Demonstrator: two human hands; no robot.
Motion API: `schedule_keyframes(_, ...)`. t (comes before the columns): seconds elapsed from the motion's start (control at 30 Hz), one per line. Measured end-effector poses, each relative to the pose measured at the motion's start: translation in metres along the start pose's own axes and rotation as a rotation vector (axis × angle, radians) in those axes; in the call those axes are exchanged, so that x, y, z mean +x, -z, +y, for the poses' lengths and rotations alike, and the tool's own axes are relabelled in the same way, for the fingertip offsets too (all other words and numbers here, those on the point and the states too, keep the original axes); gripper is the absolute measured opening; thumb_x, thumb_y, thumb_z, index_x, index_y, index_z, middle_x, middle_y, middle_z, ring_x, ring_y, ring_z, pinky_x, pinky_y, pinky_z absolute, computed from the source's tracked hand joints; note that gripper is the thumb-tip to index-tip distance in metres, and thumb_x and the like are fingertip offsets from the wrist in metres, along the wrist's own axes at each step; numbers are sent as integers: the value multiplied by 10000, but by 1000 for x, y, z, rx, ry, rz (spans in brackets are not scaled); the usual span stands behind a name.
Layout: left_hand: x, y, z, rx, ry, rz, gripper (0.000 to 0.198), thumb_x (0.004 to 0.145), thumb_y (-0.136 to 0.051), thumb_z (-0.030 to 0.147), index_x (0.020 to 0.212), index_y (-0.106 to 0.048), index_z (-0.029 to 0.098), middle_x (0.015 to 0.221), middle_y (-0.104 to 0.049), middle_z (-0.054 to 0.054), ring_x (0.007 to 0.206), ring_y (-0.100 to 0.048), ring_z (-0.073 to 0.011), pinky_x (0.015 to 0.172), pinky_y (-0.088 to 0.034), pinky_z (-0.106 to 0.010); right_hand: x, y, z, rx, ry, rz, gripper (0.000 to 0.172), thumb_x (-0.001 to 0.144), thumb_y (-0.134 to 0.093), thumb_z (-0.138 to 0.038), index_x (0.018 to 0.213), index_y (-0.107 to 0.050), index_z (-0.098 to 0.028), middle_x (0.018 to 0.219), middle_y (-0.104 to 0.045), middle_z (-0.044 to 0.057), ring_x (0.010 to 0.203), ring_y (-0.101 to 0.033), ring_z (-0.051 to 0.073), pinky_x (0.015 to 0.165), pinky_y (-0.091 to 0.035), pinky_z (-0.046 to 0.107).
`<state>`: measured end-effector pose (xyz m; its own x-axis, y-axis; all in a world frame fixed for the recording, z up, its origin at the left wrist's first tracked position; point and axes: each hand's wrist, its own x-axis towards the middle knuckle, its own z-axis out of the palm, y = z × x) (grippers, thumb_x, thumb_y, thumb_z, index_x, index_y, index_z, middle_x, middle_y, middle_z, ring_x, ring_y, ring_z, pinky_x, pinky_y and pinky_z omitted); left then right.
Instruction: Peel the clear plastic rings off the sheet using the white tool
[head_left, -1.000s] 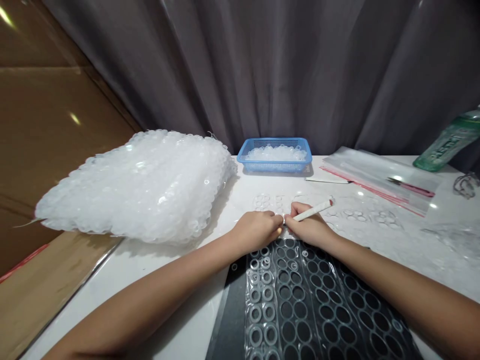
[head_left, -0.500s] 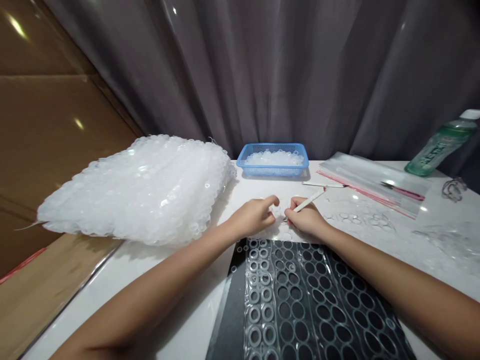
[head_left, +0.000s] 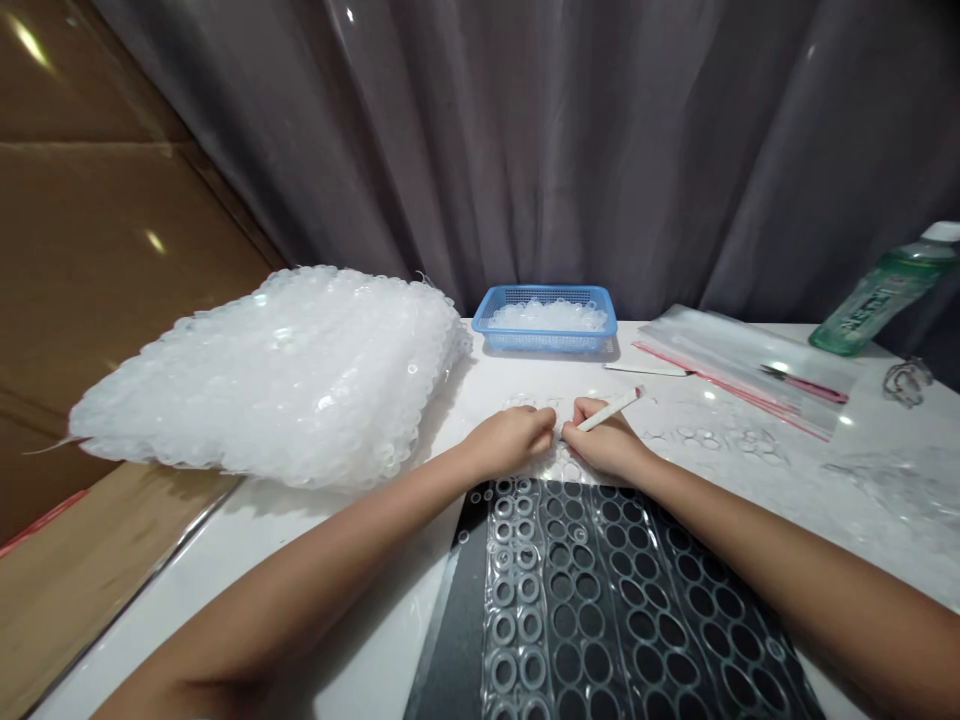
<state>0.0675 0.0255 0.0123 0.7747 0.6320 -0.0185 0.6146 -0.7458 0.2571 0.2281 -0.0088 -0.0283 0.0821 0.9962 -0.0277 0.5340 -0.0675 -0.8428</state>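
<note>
Along the left edge of the table lies a heap of clear ring-studded plastic sheet; the left hand sits mid-table, fingers together, any hold hidden, just beside the right hand, whose fingers clamp a white stylus; a black mat under clear rings fills the near edge; a blue plastic basket stands at the far edge; a resealable plastic bag and a green bottle take the far right corner.

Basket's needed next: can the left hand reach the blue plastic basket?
Probably yes: nothing tall stands between the left hand and the blue plastic basket; the clear ring pile lies aside.
</note>
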Motion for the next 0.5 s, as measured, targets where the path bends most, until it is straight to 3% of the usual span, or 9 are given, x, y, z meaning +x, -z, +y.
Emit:
schedule_keyframes(0.1, 1, 14, -13, -232, 153, 199, 148, 808, -361, 197, 717, -475, 171, 680, -550, 1, 641, -501, -126, 596, -374, -232, 1, 1, -4, -12, -23, -5, 119, 643, -482, -223, 572, -389, -205, 464, -501, -34, 448, -462, 101, 426, -283, 206)
schedule_keyframes(0.2, 4, 29, -20, -261, 325, 357, 209, 826, -325, 222, 653, -434, 175, 619, -515, 10, 604, -478, -125, 575, -351, -240, 2, 3, -7, 26, -7, 10, 104, 640, -479, -216, 572, -402, -206, 456, -515, -34, 436, -476, 104, 427, -304, 206)
schedule_keyframes(0.37, 12, 25, -12, 26, 138, 279, 275, 830, -441, 341, 612, -438, 174, 606, -505, -6, 582, -466, -130, 561, -318, -257, 10, 4, -5, 170, 14, 110, 112, 660, -469, -230, 585, -388, -209, 460, -522, -43, 430, -496, 105, 435, -339, 201)
schedule_keyframes(0.5, 12, 6, -6, 176, 85, 173, 95, 821, -445, 255, 830, -503, 179, 736, -579, -33, 639, -518, -155, 550, -323, -249, 16, 1, 1, 209, 21, 103, 124, 657, -473, -235, 579, -378, -211, 435, -504, -50, 426, -514, 114, 430, -344, 200)
